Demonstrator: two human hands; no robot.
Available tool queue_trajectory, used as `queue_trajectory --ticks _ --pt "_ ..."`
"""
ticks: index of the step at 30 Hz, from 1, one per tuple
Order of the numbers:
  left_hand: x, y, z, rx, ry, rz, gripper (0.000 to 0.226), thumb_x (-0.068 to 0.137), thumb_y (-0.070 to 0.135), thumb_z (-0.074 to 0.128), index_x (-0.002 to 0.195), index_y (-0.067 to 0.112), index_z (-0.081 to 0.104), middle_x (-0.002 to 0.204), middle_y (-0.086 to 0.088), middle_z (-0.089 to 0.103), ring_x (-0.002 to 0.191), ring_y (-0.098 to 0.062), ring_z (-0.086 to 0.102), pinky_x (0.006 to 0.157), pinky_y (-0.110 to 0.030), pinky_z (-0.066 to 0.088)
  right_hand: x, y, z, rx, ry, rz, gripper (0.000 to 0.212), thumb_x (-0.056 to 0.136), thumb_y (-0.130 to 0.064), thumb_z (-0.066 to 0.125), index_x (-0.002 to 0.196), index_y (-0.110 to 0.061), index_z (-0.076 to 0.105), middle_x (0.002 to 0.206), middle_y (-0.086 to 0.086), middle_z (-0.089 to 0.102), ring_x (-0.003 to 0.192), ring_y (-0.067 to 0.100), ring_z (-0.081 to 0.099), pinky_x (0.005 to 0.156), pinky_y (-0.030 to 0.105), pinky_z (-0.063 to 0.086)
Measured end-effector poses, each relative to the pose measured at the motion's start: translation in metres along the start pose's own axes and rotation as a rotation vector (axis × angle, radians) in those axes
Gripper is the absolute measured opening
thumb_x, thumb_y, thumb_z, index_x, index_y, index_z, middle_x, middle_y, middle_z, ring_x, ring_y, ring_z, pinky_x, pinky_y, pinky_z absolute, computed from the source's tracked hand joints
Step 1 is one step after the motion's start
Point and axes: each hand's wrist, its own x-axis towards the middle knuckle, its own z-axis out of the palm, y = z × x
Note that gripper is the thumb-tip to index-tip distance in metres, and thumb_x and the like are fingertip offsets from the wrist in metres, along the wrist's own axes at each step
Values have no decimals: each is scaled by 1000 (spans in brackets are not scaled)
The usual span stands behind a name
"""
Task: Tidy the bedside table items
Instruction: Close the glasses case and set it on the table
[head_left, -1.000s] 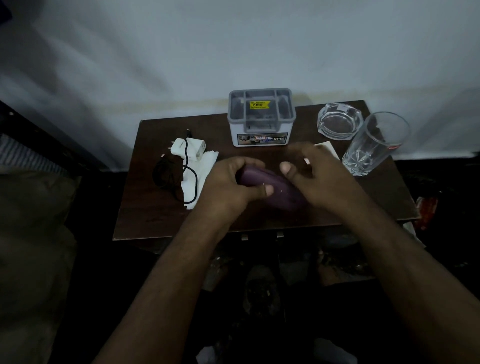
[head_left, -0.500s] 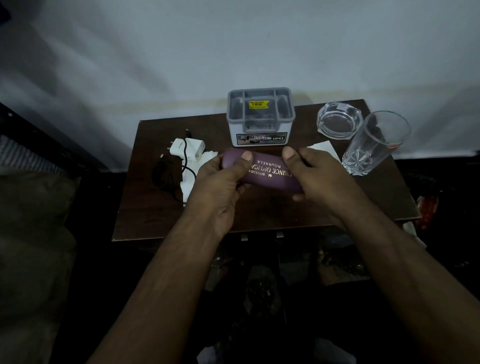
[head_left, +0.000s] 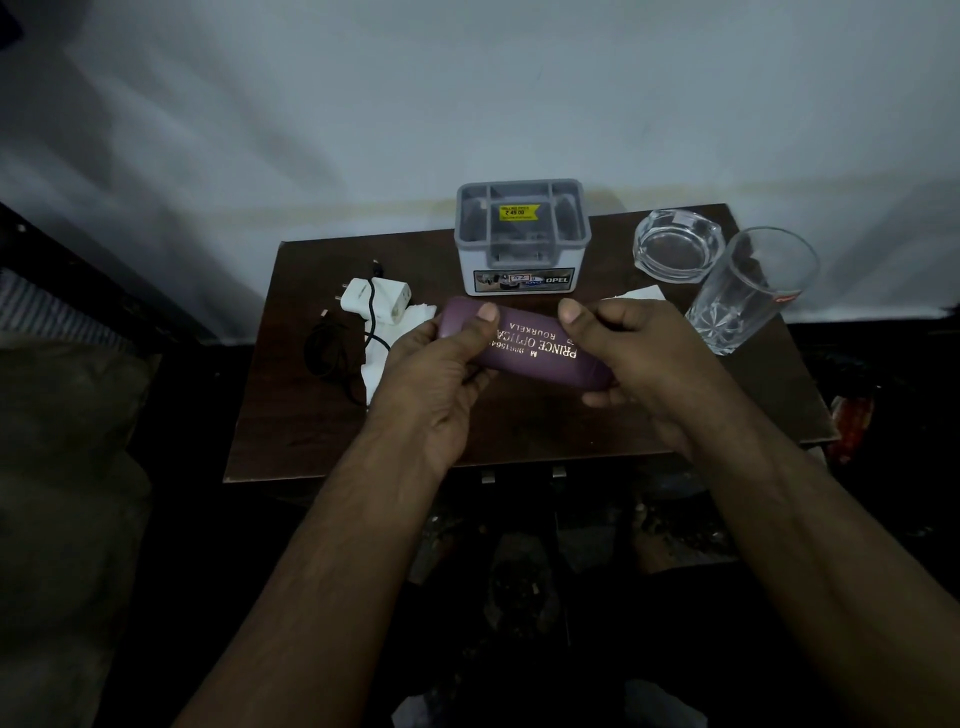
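Note:
A purple spectacle case (head_left: 540, 353) with gold lettering is held just above the middle of the dark wooden bedside table (head_left: 291, 415). My left hand (head_left: 436, 374) grips its left end, thumb on top. My right hand (head_left: 634, 358) grips its right end, thumb on the lid and fingers curled under. A grey compartment organiser (head_left: 522, 236) stands at the back centre. A white charger plug (head_left: 371, 301) with a black cable (head_left: 332, 353) lies on a white tissue (head_left: 384, 348) at the left.
A glass ashtray (head_left: 678, 244) sits at the back right, with a tall empty drinking glass (head_left: 748, 291) beside it near the right edge. Another white tissue (head_left: 636, 293) peeks out behind my right hand. A pale wall runs behind; dark floor clutter lies below.
The case was turned so its lettered lid faces up and lifted slightly toward the organiser. Both hands shifted from covering it to gripping its two ends.

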Motion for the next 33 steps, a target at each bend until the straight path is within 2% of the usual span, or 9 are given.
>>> queue_trajectory --ticks 5,8,11,13,17,21,24,29,33 --pt "2 -1 -2 6 36 26 10 88 8 76 92 13 69 88 -4 77 85 -18 72 81 -34 60 -2 -2 3 -109 17 -50 35 93 -51 66 85 -19 74 80 -2 72 72 15 70 54 34 61" --pt "1 2 -3 -13 58 37 17 86 11 78 99 9 68 89 -5 76 79 -17 72 71 -29 61 -5 0 2 -455 -59 -229 49 95 -60 57 78 -15 69 68 1 69 65 20 68 62 44 61" --pt "-3 4 -1 -10 35 14 31 81 14 83 107 6 67 79 -9 75 60 -18 71 54 -32 60 -9 4 13 -514 -257 -313 34 97 -50 59 109 -20 68 96 0 75 90 17 71 85 49 57" --pt "-7 3 0 81 -1 11 33 80 17 84 104 6 65 80 -11 74 55 -18 71 48 -33 57 -10 5 21 -389 -339 -329 48 95 -37 68 137 -20 51 118 -2 72 111 17 69 97 48 54" --pt "-10 -2 2 240 -93 103 27 94 25 72 105 2 67 81 -15 73 58 -22 70 49 -34 58 -8 5 21 -285 -319 -372 79 87 -24 77 147 -30 26 101 1 73 75 21 75 72 39 60" --pt "-10 -1 5 407 -128 179 40 104 38 56 107 2 73 98 -29 73 79 -33 68 80 -52 58 -8 0 19 -241 -159 -393 58 91 -19 73 132 -35 35 90 0 71 56 22 72 57 31 60" --pt "-8 -5 2 545 -120 187 28 102 31 61 124 17 71 113 -6 76 107 -18 70 101 -39 54 -6 -5 17 -62 -22 -255 44 96 -17 66 125 -28 35 99 7 71 60 28 75 59 40 63" --pt "0 -12 -2 585 3 71 39 98 27 67 134 16 59 113 4 66 100 -11 64 81 -30 54 -1 -4 14 154 79 -71 37 98 -12 62 120 -24 35 97 15 71 57 25 74 52 29 59" --pt "5 -14 -4 498 82 7 8 98 28 68 99 21 63 96 6 70 84 -8 66 71 -29 55 2 9 10 -180 63 -22 40 95 -20 67 121 -21 36 108 16 69 71 24 75 67 38 63"
